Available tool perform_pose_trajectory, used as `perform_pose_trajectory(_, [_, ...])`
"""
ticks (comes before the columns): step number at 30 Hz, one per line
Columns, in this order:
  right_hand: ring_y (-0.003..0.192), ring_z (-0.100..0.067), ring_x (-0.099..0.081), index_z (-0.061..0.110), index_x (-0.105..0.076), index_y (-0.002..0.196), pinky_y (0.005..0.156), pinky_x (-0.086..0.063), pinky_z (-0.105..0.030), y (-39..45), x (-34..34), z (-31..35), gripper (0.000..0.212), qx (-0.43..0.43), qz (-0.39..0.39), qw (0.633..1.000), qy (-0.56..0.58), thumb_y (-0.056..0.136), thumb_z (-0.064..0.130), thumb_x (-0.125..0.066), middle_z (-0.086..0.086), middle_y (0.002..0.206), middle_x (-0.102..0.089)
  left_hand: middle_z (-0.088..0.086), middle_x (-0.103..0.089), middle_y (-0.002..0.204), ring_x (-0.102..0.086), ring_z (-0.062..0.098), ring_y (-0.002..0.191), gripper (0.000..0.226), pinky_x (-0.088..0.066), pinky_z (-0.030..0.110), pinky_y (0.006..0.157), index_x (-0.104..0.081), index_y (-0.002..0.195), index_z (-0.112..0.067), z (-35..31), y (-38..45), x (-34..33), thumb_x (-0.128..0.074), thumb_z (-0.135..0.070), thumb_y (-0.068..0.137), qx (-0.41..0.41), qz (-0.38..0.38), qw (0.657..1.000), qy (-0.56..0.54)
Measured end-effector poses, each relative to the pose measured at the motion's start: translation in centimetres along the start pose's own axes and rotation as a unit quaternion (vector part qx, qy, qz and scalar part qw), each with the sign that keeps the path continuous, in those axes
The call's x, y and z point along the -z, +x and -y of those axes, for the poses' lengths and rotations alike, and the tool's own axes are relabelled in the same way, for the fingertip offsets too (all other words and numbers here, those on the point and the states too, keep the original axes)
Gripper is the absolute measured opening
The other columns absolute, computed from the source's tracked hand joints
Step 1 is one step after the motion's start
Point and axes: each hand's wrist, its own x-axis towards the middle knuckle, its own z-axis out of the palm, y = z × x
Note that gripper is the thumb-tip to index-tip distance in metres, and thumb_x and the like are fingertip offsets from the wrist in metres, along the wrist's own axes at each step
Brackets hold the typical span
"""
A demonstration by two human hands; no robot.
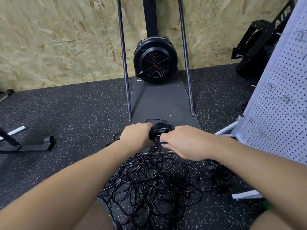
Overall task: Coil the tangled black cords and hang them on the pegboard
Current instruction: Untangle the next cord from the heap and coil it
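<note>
A big tangle of black cords (149, 181) lies on the speckled floor below my arms. Above it I hold a small coiled bundle of black cord (160, 130) between both hands. My left hand (137, 136) grips the bundle's left side, fingers curled round it. My right hand (184, 141) pinches a strand at the bundle's right side. A cord runs down from the bundle into the tangle. The white pegboard (279, 103) stands at the right with several wire hooks on it.
A black fan machine (155, 60) on a grey base with two metal uprights stands ahead against the chipboard wall. Black equipment (252, 52) sits at the far right. A black metal frame foot (33, 145) lies at the left. The pegboard's white feet (245, 195) reach onto the floor.
</note>
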Motion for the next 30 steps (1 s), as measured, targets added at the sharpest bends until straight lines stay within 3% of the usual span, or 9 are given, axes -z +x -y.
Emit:
perform_pose_trajectory(2, [0.079, -0.028, -0.059, 0.025, -0.053, 0.106, 0.07, -0.029, -0.038, -0.1, 0.2, -0.8, 0.026, -0.012, -0.026, 0.999, -0.038, 0.119, 0.041, -0.037, 0.012, 0.077, -0.047, 0.005, -0.078, 0.106, -0.076, 0.038, 0.097, 0.048, -0.056, 0.041, 0.08, -0.062, 0.114, -0.027, -0.1, -0.5, -0.1, -0.069, -0.065, 0.087, -0.027, 0.009, 0.999, 0.019])
perform_pose_trajectory(5, [0.073, -0.025, -0.056, 0.027, -0.064, 0.114, 0.082, -0.044, -0.039, -0.4, 0.5, -3.4, 0.027, -0.023, -0.111, 0.993, -0.03, 0.117, 0.042, -0.041, 0.01, 0.09, -0.069, 0.003, -0.077, 0.102, -0.075, 0.035, 0.095, 0.059, -0.053, 0.039, 0.075, -0.062, 0.111, -0.029, -0.9, -1.1, 0.2, -0.069, -0.08, 0.082, -0.075, 0.017, 0.997, 0.01])
perform_pose_trajectory(9, [0.074, -0.025, -0.066, 0.03, -0.07, 0.104, 0.084, -0.053, -0.043, -0.7, -0.3, -6.4, 0.036, -0.045, -0.161, 0.986, -0.021, 0.112, 0.049, -0.041, 0.011, 0.086, -0.072, -0.002, -0.076, 0.095, -0.073, 0.031, 0.093, 0.048, -0.042, 0.035, 0.07, -0.052, 0.089, -0.036, -2.8, -2.3, 1.3, -0.07, -0.081, 0.085, -0.155, 0.035, 0.986, -0.044])
perform_pose_trajectory(15, [0.082, -0.017, -0.063, 0.037, -0.068, 0.097, 0.075, -0.051, -0.039, -1.4, -0.2, -7.3, 0.041, -0.148, -0.102, 0.982, 0.066, 0.108, 0.066, -0.04, 0.016, 0.082, -0.068, -0.006, -0.063, 0.068, -0.059, 0.021, 0.067, 0.044, -0.036, 0.033, 0.062, -0.05, 0.081, -0.033, -3.2, -2.8, 3.0, -0.081, -0.064, 0.087, -0.254, -0.011, 0.953, -0.165])
perform_pose_trajectory(18, [0.08, -0.014, -0.062, 0.029, -0.067, 0.086, 0.074, -0.052, -0.039, -1.0, -0.7, -8.3, 0.035, -0.168, -0.04, 0.976, 0.13, 0.11, 0.053, -0.055, 0.015, 0.08, -0.067, 0.0, -0.061, 0.066, -0.05, 0.01, 0.058, 0.033, -0.04, 0.033, 0.058, -0.063, 0.082, -0.027, -3.4, -3.3, 3.0, -0.088, -0.047, 0.086, -0.233, 0.018, 0.924, -0.303])
perform_pose_trajectory(22, [0.083, -0.021, -0.066, 0.022, -0.07, 0.084, 0.074, -0.054, -0.038, -1.0, -1.2, -9.3, 0.024, -0.194, 0.005, 0.966, 0.172, 0.1, 0.006, -0.065, 0.008, 0.087, -0.074, 0.002, -0.059, 0.067, -0.045, 0.013, 0.059, 0.026, -0.034, 0.034, 0.059, -0.076, 0.096, -0.012, -3.7, -3.1, 3.3, -0.092, -0.032, 0.09, -0.175, 0.04, 0.857, -0.483])
perform_pose_trajectory(25, [0.08, -0.025, -0.07, 0.022, -0.073, 0.088, 0.08, -0.057, -0.043, -1.0, -1.4, -8.7, 0.028, -0.208, 0.007, 0.943, 0.261, 0.109, 0.013, -0.058, -0.004, 0.083, -0.073, -0.018, -0.062, 0.068, -0.05, 0.004, 0.06, 0.016, -0.041, 0.026, 0.062, -0.079, 0.099, -0.019, -2.9, -2.1, 3.2, -0.091, -0.025, 0.091, -0.131, 0.003, 0.855, -0.502])
perform_pose_trajectory(27, [0.071, -0.016, -0.073, 0.026, -0.075, 0.09, 0.076, -0.062, -0.043, -1.1, -1.7, -8.0, 0.031, -0.213, 0.019, 0.931, 0.297, 0.113, 0.026, -0.054, -0.002, 0.078, -0.075, -0.016, -0.071, 0.075, -0.057, 0.007, 0.066, 0.02, -0.049, 0.032, 0.069, -0.079, 0.101, -0.025, -2.4, -1.5, 2.7, -0.092, -0.033, 0.089, -0.092, -0.008, 0.857, -0.507])
perform_pose_trajectory(30, [0.067, -0.023, -0.078, 0.017, -0.074, 0.102, 0.065, -0.063, -0.043, -0.6, -2.3, -6.6, 0.023, -0.223, 0.002, 0.916, 0.334, 0.112, 0.027, -0.056, -0.001, 0.077, -0.08, -0.017, -0.081, 0.1, -0.073, 0.002, 0.087, 0.041, -0.058, 0.031, 0.087, -0.076, 0.12, -0.033, -2.0, -0.5, 1.9, -0.094, -0.04, 0.084, -0.031, -0.041, 0.874, -0.483])
